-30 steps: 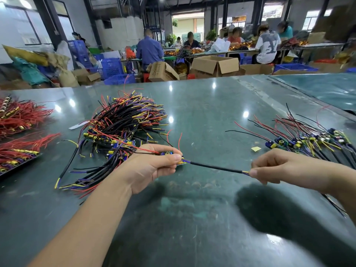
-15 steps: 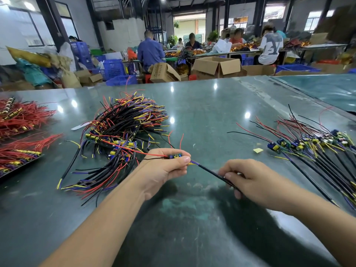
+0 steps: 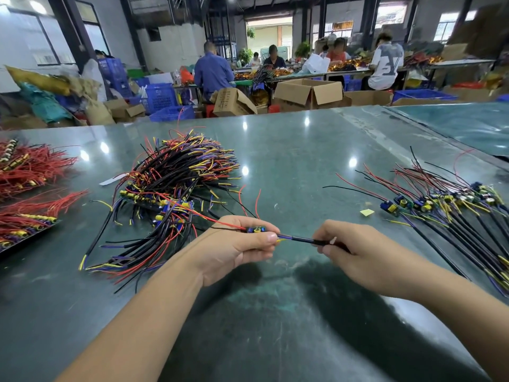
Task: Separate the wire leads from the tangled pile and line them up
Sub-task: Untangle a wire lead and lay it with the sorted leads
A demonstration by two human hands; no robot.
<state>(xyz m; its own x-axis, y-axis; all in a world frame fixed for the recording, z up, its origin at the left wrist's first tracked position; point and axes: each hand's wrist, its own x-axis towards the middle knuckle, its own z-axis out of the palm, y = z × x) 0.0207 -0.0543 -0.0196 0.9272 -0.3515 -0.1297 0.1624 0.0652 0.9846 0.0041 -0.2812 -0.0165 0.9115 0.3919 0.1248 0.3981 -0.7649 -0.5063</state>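
One wire lead (image 3: 294, 238) is out of the tangled pile (image 3: 170, 194) at the desk's (image 3: 289, 150) left, pinched between left hand (image 3: 237, 248) and right hand (image 3: 355, 253) near the front edge, seemingly being straightened; next it likely joins the lined-up row (image 3: 451, 213) at right.

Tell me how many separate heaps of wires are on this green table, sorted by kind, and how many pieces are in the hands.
Tangled mixed-colour pile: 1
Lined-up row on the right: 1
Red wire bundles at left: 2
Lead held between left hand and right hand: 1
Total: 5
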